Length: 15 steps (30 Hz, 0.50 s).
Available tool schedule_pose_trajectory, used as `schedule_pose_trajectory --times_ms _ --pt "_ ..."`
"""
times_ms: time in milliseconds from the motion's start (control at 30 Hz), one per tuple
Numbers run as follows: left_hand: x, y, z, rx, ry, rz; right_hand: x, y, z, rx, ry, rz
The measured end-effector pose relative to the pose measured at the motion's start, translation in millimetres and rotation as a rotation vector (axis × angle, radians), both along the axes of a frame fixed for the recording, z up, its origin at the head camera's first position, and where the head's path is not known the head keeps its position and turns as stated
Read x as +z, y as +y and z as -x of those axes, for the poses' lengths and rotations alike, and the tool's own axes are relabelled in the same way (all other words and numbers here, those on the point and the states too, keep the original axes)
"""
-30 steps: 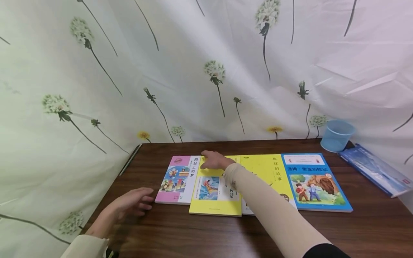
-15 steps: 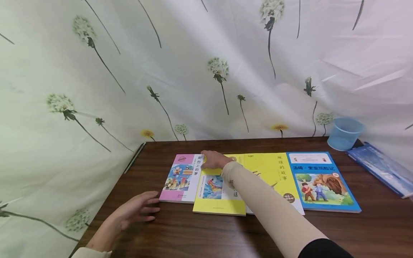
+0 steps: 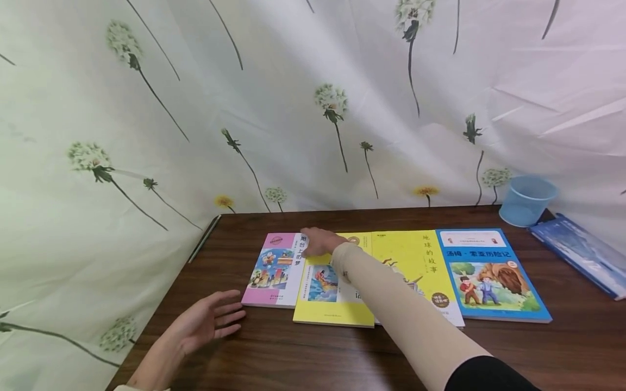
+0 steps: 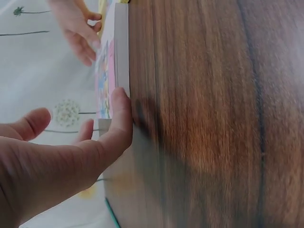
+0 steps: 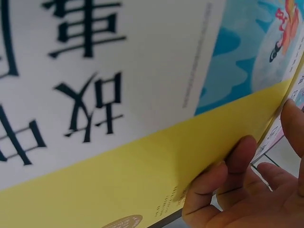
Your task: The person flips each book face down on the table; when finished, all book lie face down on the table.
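Four books lie in a row on the table. A pink-and-white book is leftmost, then a yellow book with a blue picture. My right hand is over the far edge where these two meet, its fingertips overlapping the pink-and-white book's upper right corner. In the right wrist view its fingers touch the yellow book's top edge. At the pink-and-white book's near left corner is my left hand, fingers extended. One of its fingertips presses the book's side in the left wrist view.
Further right lie another yellow book, partly under my right forearm, and a blue book. A light-blue plastic cup stands at the back right beside a blue-and-white flat packet. A dandelion-print sheet hangs behind the table.
My left hand has moved in to the pink-and-white book's corner, its fingers straighter. My right hand has slid slightly left, onto that book's upper right corner. The head view has turned slightly.
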<state>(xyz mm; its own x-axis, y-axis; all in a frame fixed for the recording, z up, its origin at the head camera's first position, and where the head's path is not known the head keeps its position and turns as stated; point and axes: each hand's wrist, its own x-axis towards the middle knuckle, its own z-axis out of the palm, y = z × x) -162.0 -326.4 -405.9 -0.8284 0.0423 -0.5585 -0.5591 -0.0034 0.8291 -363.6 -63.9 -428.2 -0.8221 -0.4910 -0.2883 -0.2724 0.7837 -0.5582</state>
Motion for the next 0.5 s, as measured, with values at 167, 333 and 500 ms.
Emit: schedule_pose_trajectory --times_ms 167,333,500 --pt "-0.9 0.7 0.9 0.083 -0.013 -0.082 -0.4 -2.2 -0.9 -0.019 -0.028 0.002" --pt "-2.0 2.2 4.6 0.135 -0.02 -0.12 -0.7 -5.5 0.9 -0.054 -0.05 0.031" --pt "-3.7 5.4 9.1 0.158 -0.028 -0.12 -3.4 -6.7 1.8 -0.069 -0.063 0.045"
